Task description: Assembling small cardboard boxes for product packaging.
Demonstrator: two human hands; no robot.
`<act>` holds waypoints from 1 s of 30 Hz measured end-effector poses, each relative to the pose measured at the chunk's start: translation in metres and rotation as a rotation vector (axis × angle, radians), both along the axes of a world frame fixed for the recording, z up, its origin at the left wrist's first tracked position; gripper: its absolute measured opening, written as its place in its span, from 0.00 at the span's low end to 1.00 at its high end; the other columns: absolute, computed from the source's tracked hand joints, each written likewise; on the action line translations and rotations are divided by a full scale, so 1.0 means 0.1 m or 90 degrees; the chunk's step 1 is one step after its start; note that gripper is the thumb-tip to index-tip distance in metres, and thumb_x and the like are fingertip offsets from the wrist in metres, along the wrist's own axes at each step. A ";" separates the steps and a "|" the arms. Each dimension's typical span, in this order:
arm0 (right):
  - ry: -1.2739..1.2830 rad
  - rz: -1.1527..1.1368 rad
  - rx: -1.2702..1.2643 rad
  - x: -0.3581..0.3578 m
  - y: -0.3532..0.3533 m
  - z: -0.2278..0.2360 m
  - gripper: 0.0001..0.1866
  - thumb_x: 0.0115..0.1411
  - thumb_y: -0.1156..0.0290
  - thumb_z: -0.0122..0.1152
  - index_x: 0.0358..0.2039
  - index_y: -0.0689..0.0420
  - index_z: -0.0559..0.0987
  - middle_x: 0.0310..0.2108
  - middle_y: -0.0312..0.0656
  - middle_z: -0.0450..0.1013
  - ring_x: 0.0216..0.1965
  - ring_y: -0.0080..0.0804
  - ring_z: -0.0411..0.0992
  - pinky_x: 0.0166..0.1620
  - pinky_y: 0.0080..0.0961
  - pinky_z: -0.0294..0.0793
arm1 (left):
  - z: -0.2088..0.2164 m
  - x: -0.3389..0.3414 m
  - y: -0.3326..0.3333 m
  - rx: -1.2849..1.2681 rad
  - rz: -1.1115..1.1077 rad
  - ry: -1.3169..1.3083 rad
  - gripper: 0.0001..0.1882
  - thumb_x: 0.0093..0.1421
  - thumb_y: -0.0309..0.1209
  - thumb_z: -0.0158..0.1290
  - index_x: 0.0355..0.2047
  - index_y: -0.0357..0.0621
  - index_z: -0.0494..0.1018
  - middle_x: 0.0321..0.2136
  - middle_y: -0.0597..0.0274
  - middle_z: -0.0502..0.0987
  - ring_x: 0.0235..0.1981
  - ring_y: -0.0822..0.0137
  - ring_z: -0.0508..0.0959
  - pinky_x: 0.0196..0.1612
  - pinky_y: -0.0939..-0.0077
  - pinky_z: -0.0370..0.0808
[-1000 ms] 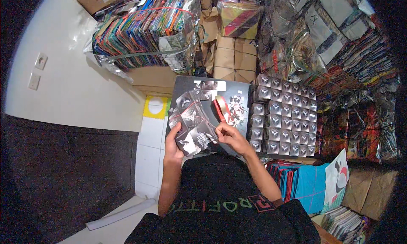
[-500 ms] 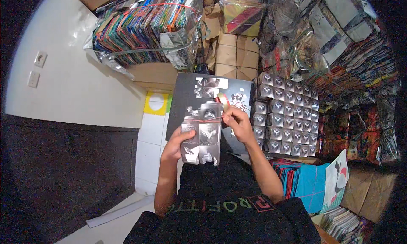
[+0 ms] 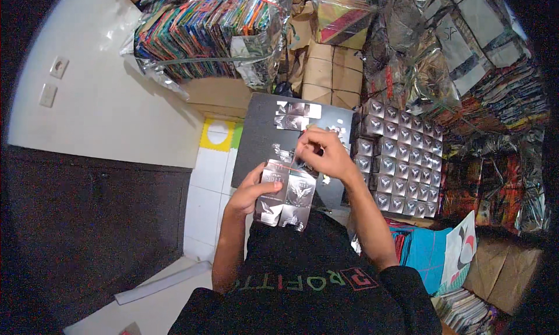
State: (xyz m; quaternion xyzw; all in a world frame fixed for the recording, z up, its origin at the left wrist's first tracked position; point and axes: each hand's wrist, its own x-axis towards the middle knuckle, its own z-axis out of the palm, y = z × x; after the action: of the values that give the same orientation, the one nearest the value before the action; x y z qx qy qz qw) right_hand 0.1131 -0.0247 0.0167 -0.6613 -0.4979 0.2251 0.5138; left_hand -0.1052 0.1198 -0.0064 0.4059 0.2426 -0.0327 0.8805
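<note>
Left hand point(image 3: 249, 195) clasps a stack of flat cartons point(image 3: 300, 196) close to the black shirt point(image 3: 314, 259); the right hand point(image 3: 327, 154), fingers bunched, is beside its red band point(image 3: 300, 172), hold unclear. A slack left grip could let cartons slide. Beyond, the dark table point(image 3: 256, 128) bears loose cartons point(image 3: 298, 109); rows of boxes point(image 3: 402, 160) block its right.

Left hand point(image 3: 250, 194) lower: thumb laid flat, pointing right, clamped; other fingers mostly hidden beneath. Left forearm point(image 3: 229, 247) near-vertical from below. Right hand point(image 3: 326, 153) higher, back upward, fingers curled toward thumb, knuckles bent. Right forearm point(image 3: 372, 224) slants up and leftward. Hands apart.
</note>
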 end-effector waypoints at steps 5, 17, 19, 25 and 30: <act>-0.077 0.095 0.016 -0.12 -0.02 0.23 0.09 0.54 0.67 0.72 0.32 0.58 0.82 0.28 0.37 0.71 0.32 0.32 0.70 0.38 0.29 0.69 | 0.05 -0.05 0.05 -0.003 0.003 0.000 0.30 0.60 0.23 0.62 0.61 0.37 0.65 0.48 0.58 0.77 0.48 0.68 0.80 0.51 0.71 0.78; -0.332 0.105 -0.025 -0.34 0.18 0.30 0.07 0.54 0.69 0.68 0.31 0.57 0.82 0.29 0.42 0.70 0.37 0.41 0.70 0.44 0.38 0.69 | 0.07 -0.12 0.19 0.052 -0.027 -0.010 0.30 0.60 0.23 0.63 0.60 0.37 0.64 0.48 0.59 0.77 0.48 0.70 0.78 0.51 0.73 0.78; -0.359 0.082 -0.028 -0.37 0.22 0.26 0.06 0.58 0.70 0.63 0.32 0.59 0.79 0.30 0.45 0.69 0.36 0.45 0.70 0.44 0.41 0.68 | 0.07 -0.13 0.22 0.050 -0.031 -0.012 0.30 0.60 0.23 0.63 0.61 0.37 0.64 0.48 0.59 0.77 0.48 0.70 0.78 0.51 0.73 0.78; -0.124 0.000 -0.036 -0.07 0.31 -0.03 0.09 0.66 0.68 0.55 0.36 0.62 0.74 0.31 0.47 0.68 0.35 0.41 0.68 0.40 0.34 0.68 | 0.12 -0.11 0.27 0.079 -0.053 -0.022 0.33 0.59 0.23 0.64 0.63 0.36 0.62 0.50 0.57 0.77 0.50 0.69 0.78 0.53 0.70 0.78; -0.058 0.042 -0.038 0.06 0.41 -0.37 0.15 0.74 0.62 0.50 0.38 0.63 0.73 0.30 0.41 0.68 0.33 0.32 0.69 0.40 0.29 0.70 | 0.06 -0.12 0.32 0.065 -0.047 -0.005 0.36 0.59 0.23 0.64 0.65 0.37 0.61 0.52 0.55 0.77 0.52 0.66 0.79 0.55 0.67 0.77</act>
State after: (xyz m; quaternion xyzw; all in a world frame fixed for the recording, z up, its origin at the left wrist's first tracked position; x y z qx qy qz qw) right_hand 0.1189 0.0166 -0.0208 -0.6692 -0.5353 0.2263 0.4631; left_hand -0.1173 0.1515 0.0000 0.4591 0.2256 -0.0509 0.8578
